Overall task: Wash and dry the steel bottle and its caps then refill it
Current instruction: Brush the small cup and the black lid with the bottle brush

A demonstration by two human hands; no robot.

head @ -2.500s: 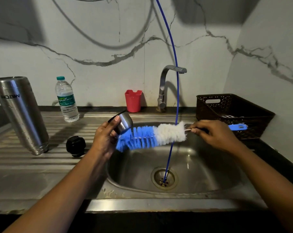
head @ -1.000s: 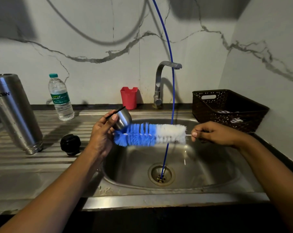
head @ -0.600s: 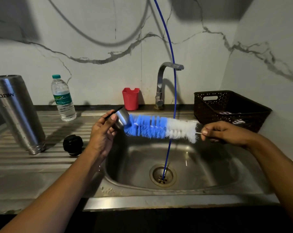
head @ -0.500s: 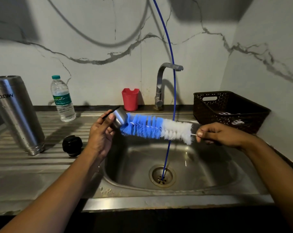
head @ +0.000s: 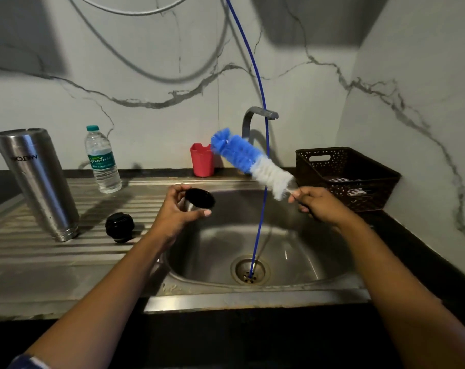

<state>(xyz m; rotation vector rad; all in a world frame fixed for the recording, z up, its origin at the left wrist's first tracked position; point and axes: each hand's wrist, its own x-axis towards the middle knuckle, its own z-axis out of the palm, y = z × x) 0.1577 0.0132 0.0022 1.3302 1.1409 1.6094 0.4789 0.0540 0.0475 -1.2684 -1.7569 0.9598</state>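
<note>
Marble-veined wall behind, steel sink [head: 252, 299] at centre frame: my left hand [head: 178, 211] curls round the steel cup cap [head: 199, 199] over the basin's left edge, and my right hand [head: 319, 206] pinches the handle of the bottle brush [head: 250, 162], bristles raised clear of the cap toward the tap [head: 260, 114]. Left of frame, the steel bottle [head: 36, 182] stands mouth-down on the draining board [head: 52, 262], the black stopper [head: 119, 227] just beside it. Judgement: brushing looks near done; rinsing, drying and refilling remain.
</note>
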